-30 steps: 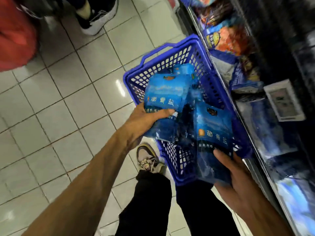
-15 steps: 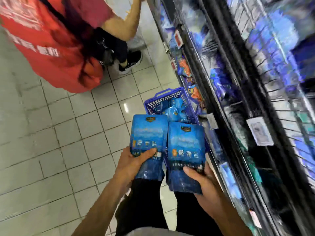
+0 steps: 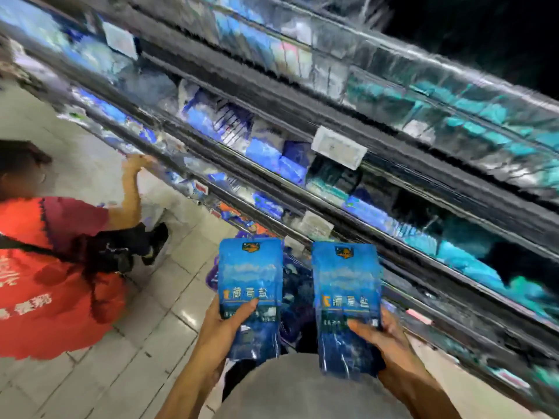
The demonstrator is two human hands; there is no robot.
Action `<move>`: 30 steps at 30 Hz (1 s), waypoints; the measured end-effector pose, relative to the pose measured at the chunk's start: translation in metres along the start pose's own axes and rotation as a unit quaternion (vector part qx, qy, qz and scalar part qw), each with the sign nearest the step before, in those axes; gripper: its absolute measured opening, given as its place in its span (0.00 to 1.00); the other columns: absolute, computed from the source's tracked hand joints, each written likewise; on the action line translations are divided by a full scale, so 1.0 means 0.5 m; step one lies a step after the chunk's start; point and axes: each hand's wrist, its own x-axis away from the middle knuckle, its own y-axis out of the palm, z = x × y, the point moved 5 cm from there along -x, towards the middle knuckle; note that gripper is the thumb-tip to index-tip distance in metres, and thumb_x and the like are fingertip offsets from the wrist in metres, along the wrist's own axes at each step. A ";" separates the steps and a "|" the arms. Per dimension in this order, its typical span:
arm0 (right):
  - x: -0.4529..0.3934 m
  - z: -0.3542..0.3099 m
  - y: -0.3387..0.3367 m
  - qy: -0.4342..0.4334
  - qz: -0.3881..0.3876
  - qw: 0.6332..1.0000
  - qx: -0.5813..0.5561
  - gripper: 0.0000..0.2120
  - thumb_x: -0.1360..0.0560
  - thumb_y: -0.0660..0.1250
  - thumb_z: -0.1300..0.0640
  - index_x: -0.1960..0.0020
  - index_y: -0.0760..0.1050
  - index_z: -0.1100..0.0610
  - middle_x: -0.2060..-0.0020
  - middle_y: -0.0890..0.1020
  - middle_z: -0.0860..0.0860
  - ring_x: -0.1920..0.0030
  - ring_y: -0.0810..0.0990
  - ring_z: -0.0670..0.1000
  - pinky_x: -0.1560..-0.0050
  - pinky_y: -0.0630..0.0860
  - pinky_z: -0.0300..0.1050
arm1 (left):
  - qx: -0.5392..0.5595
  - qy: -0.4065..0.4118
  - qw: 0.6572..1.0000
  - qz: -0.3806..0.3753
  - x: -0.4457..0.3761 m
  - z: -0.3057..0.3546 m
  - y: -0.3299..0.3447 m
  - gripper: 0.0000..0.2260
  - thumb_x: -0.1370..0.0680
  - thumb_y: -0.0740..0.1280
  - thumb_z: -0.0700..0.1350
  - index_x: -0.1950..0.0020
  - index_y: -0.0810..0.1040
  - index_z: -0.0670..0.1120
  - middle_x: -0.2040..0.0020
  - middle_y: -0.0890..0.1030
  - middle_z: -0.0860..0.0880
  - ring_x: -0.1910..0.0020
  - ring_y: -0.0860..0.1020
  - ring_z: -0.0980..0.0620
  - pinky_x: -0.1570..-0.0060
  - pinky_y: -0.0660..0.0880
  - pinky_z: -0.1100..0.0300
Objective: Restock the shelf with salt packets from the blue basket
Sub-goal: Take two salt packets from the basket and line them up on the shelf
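Note:
My left hand (image 3: 225, 325) grips the lower part of a blue salt packet (image 3: 250, 276), held upright at bottom centre. My right hand (image 3: 382, 335) grips a second, identical blue salt packet (image 3: 346, 285) just to its right. Both packets stand side by side in front of the shelf (image 3: 332, 207), apart from each other. A sliver of the blue basket (image 3: 211, 275) shows on the floor behind and between the packets, mostly hidden. The shelf rows run diagonally across the view and are blurred, with blue and teal packets on them.
A person in a red vest (image 3: 45, 273) crouches at the left, one arm reaching to a lower shelf rail. White price tags (image 3: 337, 148) hang on the shelf edges. Pale floor tiles (image 3: 121, 373) lie between that person and me.
Both hands have lifted the two salt packets up out of the basket and away from it. The view has swung up from the floor to the shelf rows.

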 end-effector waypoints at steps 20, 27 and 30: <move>0.624 0.364 -0.357 -0.194 0.418 0.791 -0.402 0.29 0.36 0.79 0.52 0.36 0.77 0.52 0.44 0.86 0.56 0.48 0.86 0.62 0.57 0.85 0.56 | -0.397 0.012 0.816 -0.420 0.275 -0.205 0.560 0.28 0.42 0.80 0.67 0.44 0.82 0.62 0.47 0.87 0.56 0.49 0.86 0.53 0.51 0.81 0.52; 0.877 0.456 -0.547 -0.241 0.506 0.712 -0.422 0.24 0.32 0.73 0.59 0.36 0.76 0.55 0.45 0.86 0.56 0.48 0.86 0.59 0.56 0.85 0.50 | -0.426 -0.013 0.761 -0.489 0.524 -0.432 0.771 0.27 0.42 0.80 0.62 0.45 0.82 0.63 0.44 0.86 0.54 0.43 0.84 0.47 0.39 0.78 0.40; 0.960 0.476 -0.614 -0.245 0.537 0.682 -0.432 0.23 0.32 0.73 0.59 0.37 0.77 0.54 0.47 0.87 0.55 0.51 0.87 0.57 0.60 0.84 0.47 | -0.426 -0.003 0.739 -0.522 0.625 -0.504 0.851 0.30 0.41 0.79 0.59 0.40 0.82 0.57 0.43 0.86 0.49 0.45 0.85 0.44 0.42 0.80 0.43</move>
